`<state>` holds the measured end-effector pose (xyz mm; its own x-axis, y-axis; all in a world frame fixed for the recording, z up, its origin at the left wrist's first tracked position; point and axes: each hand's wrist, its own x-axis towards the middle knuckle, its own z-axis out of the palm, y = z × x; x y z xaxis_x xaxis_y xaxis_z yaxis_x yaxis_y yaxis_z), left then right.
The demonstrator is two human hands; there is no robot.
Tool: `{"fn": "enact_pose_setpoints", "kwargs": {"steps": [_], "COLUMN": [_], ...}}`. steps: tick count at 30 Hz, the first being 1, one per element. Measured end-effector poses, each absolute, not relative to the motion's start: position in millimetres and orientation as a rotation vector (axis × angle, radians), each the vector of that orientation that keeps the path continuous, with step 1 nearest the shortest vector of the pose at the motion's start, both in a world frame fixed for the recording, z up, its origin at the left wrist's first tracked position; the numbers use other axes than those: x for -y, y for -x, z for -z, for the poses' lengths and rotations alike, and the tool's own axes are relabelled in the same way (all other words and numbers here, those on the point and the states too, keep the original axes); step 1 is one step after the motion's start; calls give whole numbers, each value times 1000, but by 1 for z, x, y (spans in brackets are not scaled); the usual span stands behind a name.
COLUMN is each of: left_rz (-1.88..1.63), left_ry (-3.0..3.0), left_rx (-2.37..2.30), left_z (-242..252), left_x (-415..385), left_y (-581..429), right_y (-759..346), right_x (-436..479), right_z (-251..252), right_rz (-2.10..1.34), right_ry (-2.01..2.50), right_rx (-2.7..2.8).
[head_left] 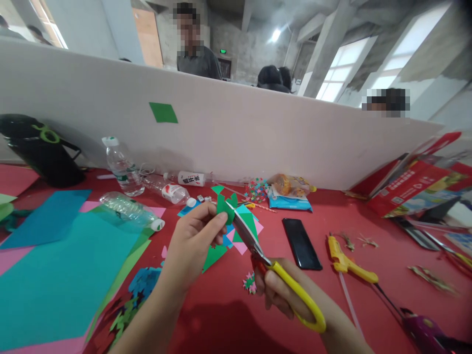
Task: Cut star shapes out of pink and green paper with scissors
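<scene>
Between the thumb and fingers of my left hand (201, 236) is a small piece of green paper (225, 211) with a notched upper edge. My right hand (280, 287) grips yellow-handled scissors (250, 236), whose blade tips meet the green paper. A small green scrap (217, 189) shows just above the paper. Behind the blades, green, pink and light blue paper squares (241, 248) lie overlapped on the red table (221, 319). Under the scissors, near my right fingers, sits a little pile of pink and green paper stars (250, 283).
Large teal paper sheets (55, 275) cover the left side. Plastic bottles (123, 167) and a black flask (40, 152) stand or lie along the white partition (236, 132). To the right are a black phone (302, 244), a yellow glue gun (346, 260) and a red box (413, 189).
</scene>
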<state>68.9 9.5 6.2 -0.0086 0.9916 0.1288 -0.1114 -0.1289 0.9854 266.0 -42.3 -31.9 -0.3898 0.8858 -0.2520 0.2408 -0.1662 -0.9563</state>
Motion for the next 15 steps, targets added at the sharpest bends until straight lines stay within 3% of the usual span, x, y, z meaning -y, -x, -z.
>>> {"fn": "enact_pose_setpoints", "kwargs": {"steps": [15], "left_rz": [-1360], "left_ry": [-1224], "left_rx": [-1048], "left_z": [-5], "left_x": [-11], "left_y": [-68], "right_y": [-255], "right_x": [46], "right_z": [49], "right_rz": [-1513], "right_ry": [1369], "right_rx": [1604]}}
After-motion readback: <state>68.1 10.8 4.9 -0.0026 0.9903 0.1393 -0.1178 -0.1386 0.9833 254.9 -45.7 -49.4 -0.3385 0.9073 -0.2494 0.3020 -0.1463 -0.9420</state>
